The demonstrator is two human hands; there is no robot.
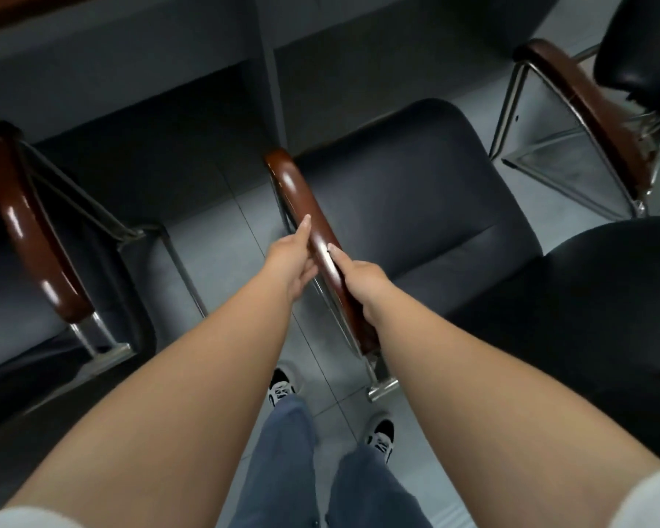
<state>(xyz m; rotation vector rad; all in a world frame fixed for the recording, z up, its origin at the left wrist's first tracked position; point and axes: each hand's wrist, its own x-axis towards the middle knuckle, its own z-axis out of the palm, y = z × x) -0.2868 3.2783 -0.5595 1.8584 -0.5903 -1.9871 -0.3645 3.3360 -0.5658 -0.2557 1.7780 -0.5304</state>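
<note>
The centre armrest point(302, 192), glossy brown wood, sits at frame centre and runs from approx 11 o'clock down toward 6. Both hands are on its lower half. The L hand point(288, 262) grips from the 9 o'clock side, thumb straight up along the wood's left edge and the other fingers curled in under it. Only their knuckles show, so whether they're spread or pressed together can't be told. The R hand point(364, 280) holds from the 3 o'clock side w/ one digit, prob. the thumb, flat along the top. Its other fingers are hidden behind the rail, so their lie can't be told.

The armrest's lower end is partly covered by the R forearm. Below it a chrome frame foot point(382, 388) meets the grey floor point(222, 238). The dark seat point(416, 207) of the same chair lies at 2–3 o'clock, and its backrest is a dark, featureless mass at 4 o'clock.

A 2nd chair's armrest point(27, 230) is at 9 o'clock, that chair cut off by the edge. A 3rd armrest point(572, 93) at 1–2 o'clock is blurred near its end. The desk panel point(130, 51) at 11–12 o'clock is in deep shadow underneath. Shoes point(281, 386) and blue trousers point(282, 451) are at 6 o'clock, half hidden by the arms.
</note>
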